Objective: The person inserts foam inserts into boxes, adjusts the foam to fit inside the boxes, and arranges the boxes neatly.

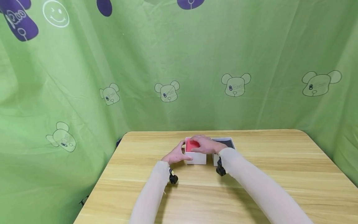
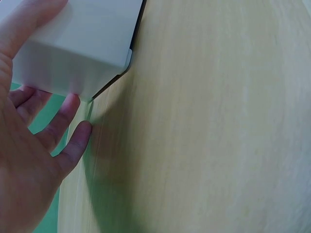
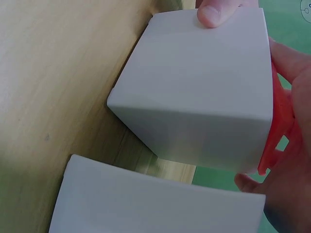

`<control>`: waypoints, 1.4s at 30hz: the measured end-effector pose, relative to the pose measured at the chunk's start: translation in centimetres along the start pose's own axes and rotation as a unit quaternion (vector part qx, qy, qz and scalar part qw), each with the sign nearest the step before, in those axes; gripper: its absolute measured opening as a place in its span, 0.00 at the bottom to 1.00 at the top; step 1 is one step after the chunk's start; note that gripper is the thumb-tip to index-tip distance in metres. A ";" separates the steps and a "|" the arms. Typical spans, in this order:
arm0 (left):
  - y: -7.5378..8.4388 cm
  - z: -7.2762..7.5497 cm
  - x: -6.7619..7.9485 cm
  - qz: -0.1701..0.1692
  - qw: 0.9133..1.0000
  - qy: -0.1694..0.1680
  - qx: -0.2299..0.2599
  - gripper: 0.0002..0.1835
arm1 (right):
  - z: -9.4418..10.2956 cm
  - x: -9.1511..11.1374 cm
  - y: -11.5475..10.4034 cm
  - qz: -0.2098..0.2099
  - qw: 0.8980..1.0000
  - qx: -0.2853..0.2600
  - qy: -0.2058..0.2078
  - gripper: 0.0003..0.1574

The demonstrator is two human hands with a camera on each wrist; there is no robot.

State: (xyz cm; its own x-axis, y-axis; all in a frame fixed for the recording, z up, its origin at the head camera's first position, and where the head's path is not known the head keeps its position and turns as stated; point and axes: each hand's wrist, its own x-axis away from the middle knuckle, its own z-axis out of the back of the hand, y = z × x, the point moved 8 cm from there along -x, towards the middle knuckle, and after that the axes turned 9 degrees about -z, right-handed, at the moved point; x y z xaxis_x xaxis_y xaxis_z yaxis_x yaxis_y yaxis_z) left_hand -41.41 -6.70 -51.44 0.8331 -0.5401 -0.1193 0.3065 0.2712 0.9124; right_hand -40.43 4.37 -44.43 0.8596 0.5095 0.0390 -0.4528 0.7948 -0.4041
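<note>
A white box [image 1: 197, 158] stands at the far middle of the table, with a red insert [image 1: 188, 145] in its top. My left hand [image 1: 176, 155] grips the box from the left, thumb on the front face and fingers around the far side. Over the top, my right hand [image 1: 205, 145] pinches the red insert. In the right wrist view the red insert [image 3: 278, 124] sticks out a little above the box's rim. The right fingers partly hide it.
Close on the right stands a second white box [image 3: 155, 206], its top uncovered and dark grey inside, partly hidden by my right wrist. The wooden table [image 1: 279, 161] ends just beyond the boxes, at a green curtain [image 1: 195, 112].
</note>
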 end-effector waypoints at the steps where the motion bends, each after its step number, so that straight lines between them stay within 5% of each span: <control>1: 0.0 0.0 0.0 -0.001 1.000 0.000 -0.002 0.53 | 0.0 0.0 0.1 -0.002 1.000 0.000 0.000 0.34; 42: -0.7 0.1 -0.1 0.006 1.000 0.004 0.021 0.53 | 1.4 1.5 2.4 -0.030 0.999 0.043 0.011 0.36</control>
State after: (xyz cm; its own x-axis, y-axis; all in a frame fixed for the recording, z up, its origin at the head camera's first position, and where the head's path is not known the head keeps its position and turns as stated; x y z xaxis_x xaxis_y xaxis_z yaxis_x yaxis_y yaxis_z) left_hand -41.79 -6.93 -52.01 0.8405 -0.5302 -0.1116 0.2768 0.2430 0.9297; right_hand -40.54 7.50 -44.00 0.8904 0.4534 0.0406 -0.4178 0.8494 -0.3225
